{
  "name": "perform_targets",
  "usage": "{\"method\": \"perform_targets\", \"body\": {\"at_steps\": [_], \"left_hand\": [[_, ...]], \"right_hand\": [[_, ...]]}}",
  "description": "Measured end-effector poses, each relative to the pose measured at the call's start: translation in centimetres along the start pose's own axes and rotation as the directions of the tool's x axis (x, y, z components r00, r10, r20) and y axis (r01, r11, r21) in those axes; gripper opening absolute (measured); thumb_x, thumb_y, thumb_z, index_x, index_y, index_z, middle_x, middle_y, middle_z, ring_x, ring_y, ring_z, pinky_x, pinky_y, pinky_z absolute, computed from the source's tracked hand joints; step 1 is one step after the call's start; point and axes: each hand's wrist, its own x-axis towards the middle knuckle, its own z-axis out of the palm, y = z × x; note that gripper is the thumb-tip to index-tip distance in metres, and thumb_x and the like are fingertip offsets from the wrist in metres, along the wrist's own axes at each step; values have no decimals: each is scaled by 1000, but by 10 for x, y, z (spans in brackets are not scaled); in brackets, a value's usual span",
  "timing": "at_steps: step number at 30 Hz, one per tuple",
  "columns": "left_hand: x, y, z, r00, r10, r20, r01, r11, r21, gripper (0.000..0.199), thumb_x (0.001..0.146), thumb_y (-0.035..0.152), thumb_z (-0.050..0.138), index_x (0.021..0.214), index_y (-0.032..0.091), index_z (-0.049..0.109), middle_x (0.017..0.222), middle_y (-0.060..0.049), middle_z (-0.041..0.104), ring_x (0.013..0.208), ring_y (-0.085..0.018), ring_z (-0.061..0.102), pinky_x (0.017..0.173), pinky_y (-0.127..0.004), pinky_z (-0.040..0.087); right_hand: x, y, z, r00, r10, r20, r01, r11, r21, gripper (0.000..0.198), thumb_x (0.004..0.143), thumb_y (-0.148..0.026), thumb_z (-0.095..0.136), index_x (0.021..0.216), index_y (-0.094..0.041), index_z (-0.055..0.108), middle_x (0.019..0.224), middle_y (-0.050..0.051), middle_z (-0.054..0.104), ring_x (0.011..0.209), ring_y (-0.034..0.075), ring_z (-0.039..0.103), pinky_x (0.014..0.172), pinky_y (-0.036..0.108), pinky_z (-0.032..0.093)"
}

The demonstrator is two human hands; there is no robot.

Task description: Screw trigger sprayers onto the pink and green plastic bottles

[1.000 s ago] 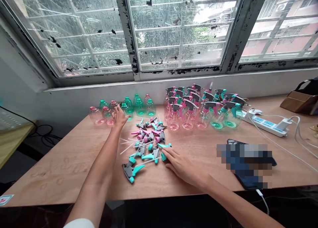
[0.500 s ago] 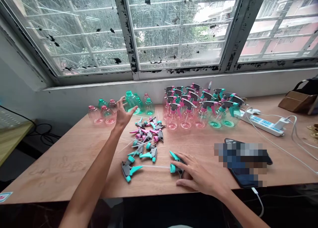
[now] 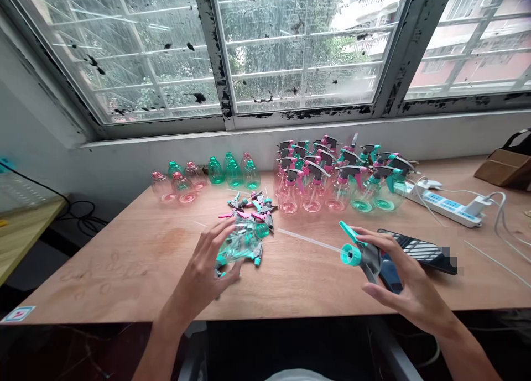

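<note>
- Left hand (image 3: 205, 270) closed round green bottle (image 3: 243, 241), fetched near from far left, neck rightward.
- Right hand (image 3: 415, 292) clamped on spray head (image 3: 368, 258), shifted right, tube (image 3: 309, 240) leftward.
- Both parts now held, apart.

Left grip (image 3: 206, 267) curled; right grip (image 3: 409, 290) pinching; both forearms (image 3: 160, 342) angled inward

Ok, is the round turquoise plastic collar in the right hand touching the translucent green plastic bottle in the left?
Apart. The head view shows wooden tabletop between the collar and the bottle; the collar sits well to the bottle's right.
</note>
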Motion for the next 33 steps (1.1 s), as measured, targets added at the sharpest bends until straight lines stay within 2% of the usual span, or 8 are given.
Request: {"method": "perform_targets", "body": {"at_steps": [7, 12, 15, 18, 21, 24, 29, 33], "left_hand": [[9, 17, 4, 995, 75, 69, -74, 997, -29, 73, 89, 16, 67, 152, 34, 34, 152, -6, 51, 149, -32, 37, 118, -55, 42], [36, 36, 12, 955, 162, 249, -143, 985, -94, 71, 92, 14, 62, 153, 36, 33, 156, -1, 49, 149, -28, 38, 122, -53, 36], [52, 45, 18, 911, 146, 385, -110, 987, -115, 80, 88, 15, 70, 154, 40, 32, 159, 4, 45, 150, -27, 36, 120, -46, 43], [57, 49, 25, 896, 123, 426, -77, 989, -124, 88, 86, 12, 73, 155, 43, 27, 166, 5, 32, 152, -29, 32, 120, -50, 42], [52, 52, 35, 940, 38, 340, 25, 984, -178, 101, 85, 15, 76, 158, 45, 13, 172, 0, 5, 156, -35, 18, 118, -55, 41], [43, 53, 50, 976, -90, 196, 146, 945, -293, 111, 81, 30, 83, 159, 44, 5, 172, -2, -6, 157, -37, 4, 122, -57, 34], [14, 52, 82, 977, -193, 93, 214, 860, -463, 91, 84, 39, 78, 157, 39, 23, 171, -6, 11, 157, -33, 13, 127, -52, 22], [-17, 45, 103, 953, -304, 8, 267, 824, -499, 78, 92, 38, 69, 157, 39, 24, 166, -7, 27, 155, -32, 20, 125, -53, 22]], "right_hand": [[5, -7, 8, 995, -57, 79, 66, 990, -121, 56, 86, -44, 75, 136, -38, 51, 150, 9, 52, 136, 39, 46, 112, 59, 35], [9, -1, 31, 991, -18, 131, 6, 996, 92, 63, 91, -65, 58, 144, -33, 50, 150, 11, 54, 130, 39, 53, 99, 49, 48], [9, 5, 53, 991, 100, 86, -121, 945, 304, 61, 98, -69, 38, 142, -30, 54, 106, 9, 74, 84, 28, 70, 70, 38, 54], [7, 6, 70, 970, 229, 81, -240, 849, 472, 51, 96, -61, 55, 135, -29, 58, 76, 0, 69, 63, 21, 66, 55, 31, 49], [3, 6, 78, 919, 379, 108, -374, 751, 544, 38, 88, -48, 74, 118, -26, 67, 75, -2, 68, 62, 21, 69, 47, 26, 45], [-1, 6, 79, 892, 441, 97, -404, 686, 606, 31, 88, -48, 73, 105, -22, 69, 74, 1, 73, 67, 23, 72, 45, 25, 47], [-4, 9, 78, 896, 420, 143, -412, 670, 617, 31, 90, -49, 69, 102, -20, 68, 81, 6, 78, 73, 23, 70, 50, 25, 50], [-3, 11, 84, 888, 410, 210, -436, 602, 669, 33, 90, -47, 72, 109, -21, 64, 84, 5, 77, 78, 23, 72, 63, 28, 56]]}}
